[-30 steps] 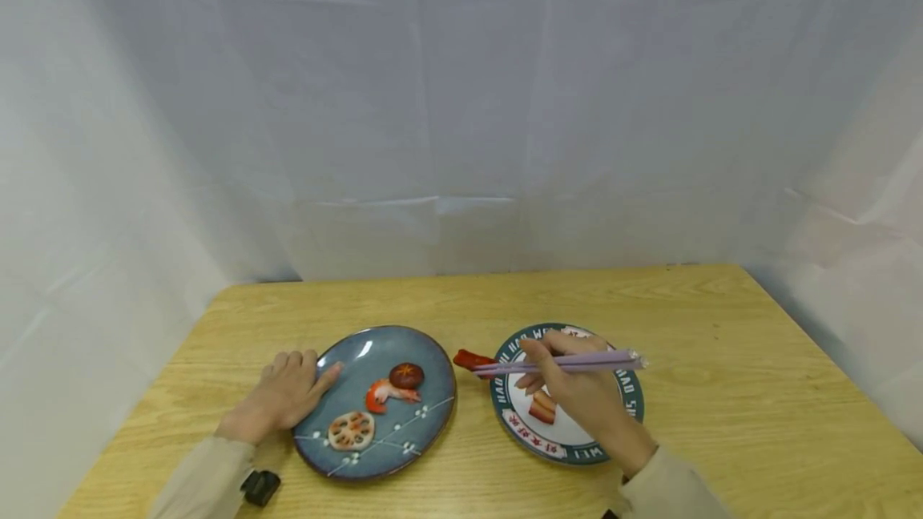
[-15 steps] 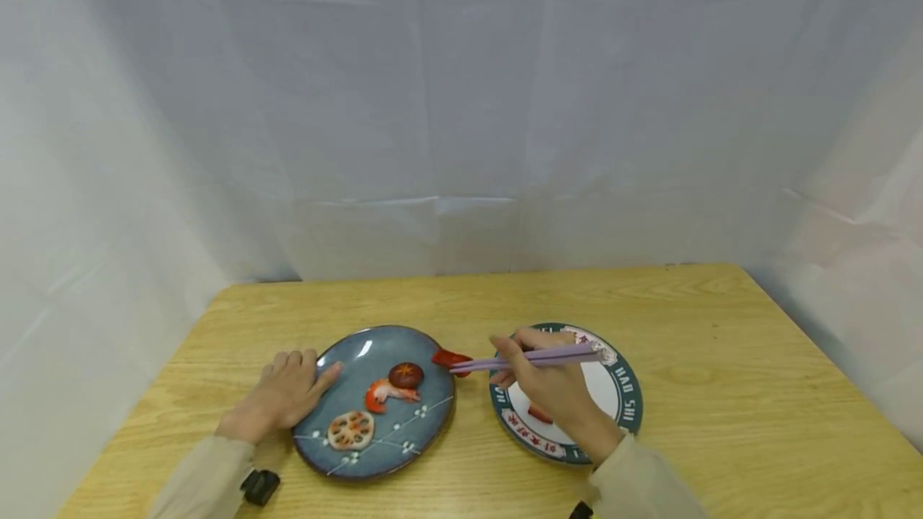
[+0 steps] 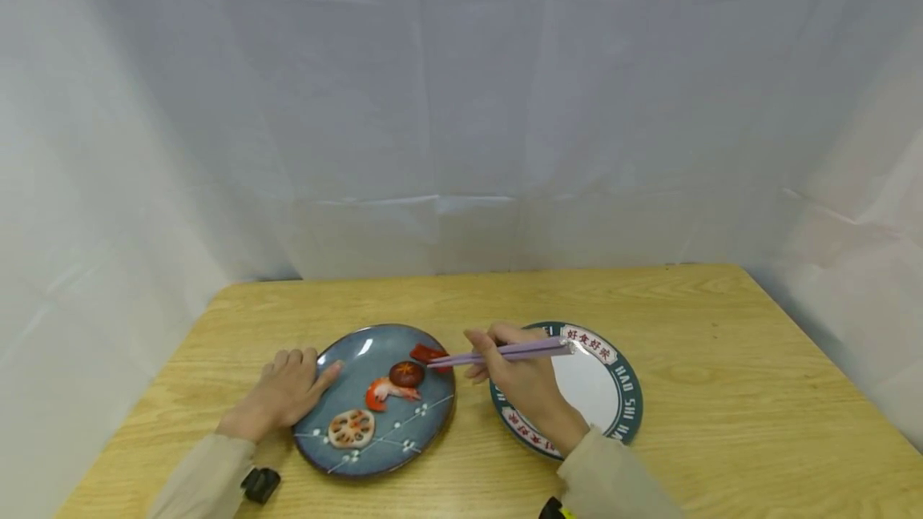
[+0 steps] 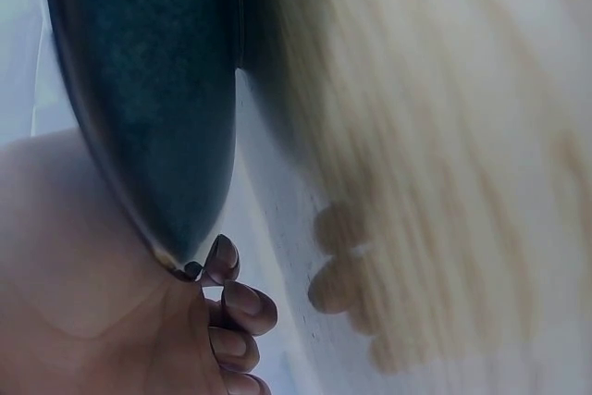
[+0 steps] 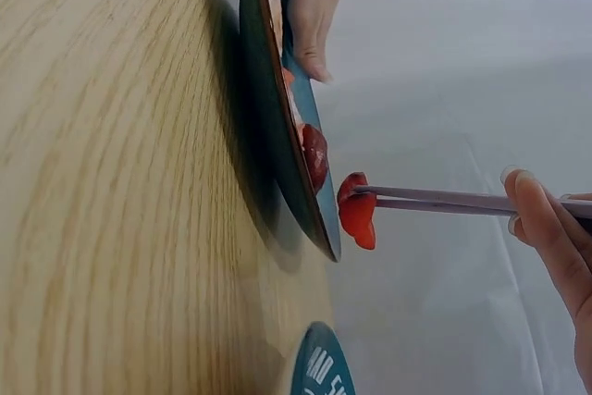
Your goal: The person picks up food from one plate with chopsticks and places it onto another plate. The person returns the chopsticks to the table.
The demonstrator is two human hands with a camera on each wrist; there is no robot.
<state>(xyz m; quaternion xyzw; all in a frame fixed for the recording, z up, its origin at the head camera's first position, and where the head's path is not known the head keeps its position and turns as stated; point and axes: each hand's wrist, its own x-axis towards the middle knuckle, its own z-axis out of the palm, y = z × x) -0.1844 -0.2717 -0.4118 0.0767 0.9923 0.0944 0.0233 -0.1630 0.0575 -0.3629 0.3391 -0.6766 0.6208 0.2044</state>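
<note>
My right hand (image 3: 525, 379) holds a pair of lilac chopsticks (image 3: 497, 354). Their tips pinch a glossy red piece of food (image 5: 357, 212), like a strip of red pepper. In the right wrist view it hangs just above the rim of the blue plate (image 3: 382, 461); in the head view it overlaps the plate's right side, beside a shiitake mushroom cap (image 3: 407, 375). A shrimp (image 3: 385, 393) and a lotus root slice (image 3: 351, 429) lie on this plate. My left hand (image 3: 277, 395) grips the plate's left rim, thumb over the edge, fingers outside (image 4: 242, 307).
A white plate (image 3: 587, 387) with a green lettered rim (image 3: 629, 399) stands to the right, partly covered by my right hand and forearm. Both plates rest on a wooden table (image 3: 735, 375). Pale sheeting (image 3: 461, 102) hangs behind the table and at its sides.
My right hand has moved left, carrying the red piece in the chopsticks from the gap between the plates to over the blue plate's right side. My left hand has stayed put.
</note>
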